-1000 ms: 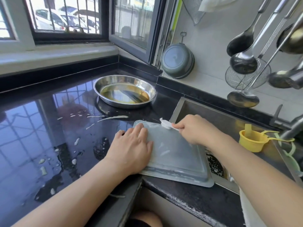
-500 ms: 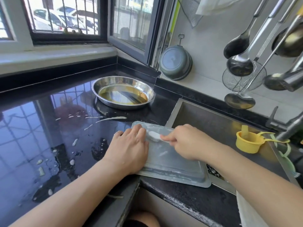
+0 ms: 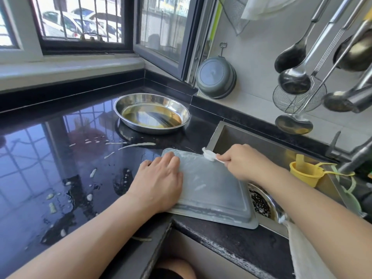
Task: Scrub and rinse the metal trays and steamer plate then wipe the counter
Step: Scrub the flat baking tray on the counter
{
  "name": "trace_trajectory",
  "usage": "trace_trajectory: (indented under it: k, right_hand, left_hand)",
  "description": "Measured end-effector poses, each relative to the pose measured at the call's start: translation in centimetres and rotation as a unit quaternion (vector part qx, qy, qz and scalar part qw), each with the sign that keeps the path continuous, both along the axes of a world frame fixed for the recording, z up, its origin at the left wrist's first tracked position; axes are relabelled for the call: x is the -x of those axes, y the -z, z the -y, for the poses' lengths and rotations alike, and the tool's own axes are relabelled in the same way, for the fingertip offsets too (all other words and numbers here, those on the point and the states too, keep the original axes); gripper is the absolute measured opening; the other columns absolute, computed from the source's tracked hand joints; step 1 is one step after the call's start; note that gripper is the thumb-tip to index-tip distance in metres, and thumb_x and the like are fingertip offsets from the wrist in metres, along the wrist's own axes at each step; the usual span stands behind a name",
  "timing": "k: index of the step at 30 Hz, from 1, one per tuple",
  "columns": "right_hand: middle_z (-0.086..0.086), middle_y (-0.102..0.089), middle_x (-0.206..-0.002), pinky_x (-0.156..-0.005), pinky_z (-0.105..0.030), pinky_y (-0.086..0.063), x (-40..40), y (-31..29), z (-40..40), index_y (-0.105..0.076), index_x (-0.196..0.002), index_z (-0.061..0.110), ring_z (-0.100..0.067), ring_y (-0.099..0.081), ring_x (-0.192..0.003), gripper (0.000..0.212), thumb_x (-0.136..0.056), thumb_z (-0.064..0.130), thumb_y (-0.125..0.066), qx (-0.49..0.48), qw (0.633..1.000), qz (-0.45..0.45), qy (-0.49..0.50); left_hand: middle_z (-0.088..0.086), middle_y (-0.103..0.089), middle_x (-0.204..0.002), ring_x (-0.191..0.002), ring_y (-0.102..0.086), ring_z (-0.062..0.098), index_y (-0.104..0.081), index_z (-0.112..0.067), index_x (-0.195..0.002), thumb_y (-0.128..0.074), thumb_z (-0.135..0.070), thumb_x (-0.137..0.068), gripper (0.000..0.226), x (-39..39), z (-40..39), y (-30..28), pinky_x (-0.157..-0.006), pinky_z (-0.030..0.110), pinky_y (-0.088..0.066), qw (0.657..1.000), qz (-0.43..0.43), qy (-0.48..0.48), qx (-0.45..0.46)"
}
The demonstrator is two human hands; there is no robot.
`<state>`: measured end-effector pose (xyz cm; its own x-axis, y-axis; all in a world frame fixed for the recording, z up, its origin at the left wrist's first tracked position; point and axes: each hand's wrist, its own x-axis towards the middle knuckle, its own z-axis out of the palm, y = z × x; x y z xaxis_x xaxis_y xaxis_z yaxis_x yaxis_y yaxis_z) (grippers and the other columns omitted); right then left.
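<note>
A rectangular metal tray [image 3: 213, 196] lies upside down across the black counter [image 3: 60, 178] and the sink's left rim, smeared with white residue. My left hand [image 3: 159, 182] presses flat on its left side. My right hand [image 3: 243, 164] grips a small white scrubber [image 3: 209, 155] at the tray's far right corner. A round steel tray [image 3: 152, 112] holding yellowish liquid sits behind, near the corner.
White streaks and water drops dot the counter's left part. The steel sink [image 3: 261, 146] holds a drain strainer [image 3: 259, 202] and a yellow cup [image 3: 304, 173]. Ladles and a wire skimmer [image 3: 298, 97] hang overhead at right. A grey pan [image 3: 216, 77] hangs on the wall.
My right hand swept the scrubber left toward my left hand, then back right to the tray's far right corner. My left hand stayed pressed on the tray.
</note>
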<state>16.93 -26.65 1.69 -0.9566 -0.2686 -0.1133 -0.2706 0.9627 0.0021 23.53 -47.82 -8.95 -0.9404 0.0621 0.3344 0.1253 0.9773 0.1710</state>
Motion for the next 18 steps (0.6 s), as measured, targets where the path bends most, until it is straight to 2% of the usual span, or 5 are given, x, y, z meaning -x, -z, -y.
trace_trajectory:
  k: [5, 10, 13, 16, 18]
  right_hand:
    - [0.008, -0.05, -0.084, -0.057, -0.025, -0.041, -3.6, 0.4, 0.6, -0.052, -0.137, 0.057, -0.008, -0.04, -0.059, 0.051, -0.103, 0.019, -0.042, 0.032, 0.995, 0.072, -0.064]
    - [-0.004, -0.059, -0.139, -0.083, -0.037, -0.054, -1.2, 0.1, -0.4, -0.053, -0.137, 0.054, -0.03, -0.063, -0.102, 0.054, -0.1, 0.016, -0.041, 0.007, 1.0, -0.001, -0.014]
    - [-0.005, -0.06, -0.129, -0.084, -0.039, -0.055, -3.1, 0.6, 0.6, -0.051, -0.136, 0.058, -0.029, -0.062, -0.094, 0.055, -0.101, 0.017, -0.041, 0.013, 0.997, 0.042, -0.057]
    - [0.003, -0.062, -0.097, -0.086, -0.04, -0.056, -4.0, 0.2, 0.7, -0.052, -0.133, 0.061, -0.022, -0.058, -0.08, 0.05, -0.102, 0.022, -0.044, 0.03, 0.994, 0.07, -0.074]
    - [-0.001, -0.065, -0.111, -0.085, -0.038, -0.053, -2.2, -0.2, -0.2, -0.054, -0.134, 0.057, -0.027, -0.061, -0.089, 0.049, -0.102, 0.021, -0.044, 0.02, 0.999, 0.033, -0.034]
  left_hand:
    - [-0.003, -0.049, -0.11, -0.099, -0.059, 0.026, -0.042, -0.023, -0.102, -0.021, -0.041, -0.097, 0.027, 0.0, 0.0, 0.0, -0.087, 0.043, -0.043, 1.0, -0.001, 0.006, 0.001]
    - [-0.003, -0.05, -0.107, -0.097, -0.059, 0.027, -0.042, -0.023, -0.1, -0.024, -0.041, -0.098, 0.025, -0.1, 0.0, 0.0, -0.085, 0.043, -0.043, 1.0, -0.007, 0.006, -0.002]
    - [-0.002, -0.051, -0.106, -0.097, -0.06, 0.027, -0.043, -0.023, -0.099, -0.025, -0.041, -0.097, 0.026, -0.1, 0.0, 0.1, -0.084, 0.043, -0.044, 1.0, -0.014, 0.008, 0.001]
    - [-0.002, -0.051, -0.104, -0.096, -0.06, 0.027, -0.042, -0.023, -0.098, -0.027, -0.04, -0.097, 0.023, 0.1, 0.0, 0.2, -0.083, 0.043, -0.045, 1.0, -0.019, 0.007, -0.001]
    - [-0.003, -0.051, -0.105, -0.096, -0.06, 0.027, -0.041, -0.023, -0.097, -0.027, -0.04, -0.098, 0.022, 0.1, 0.0, 0.2, -0.083, 0.043, -0.046, 1.0, -0.017, 0.008, -0.002]
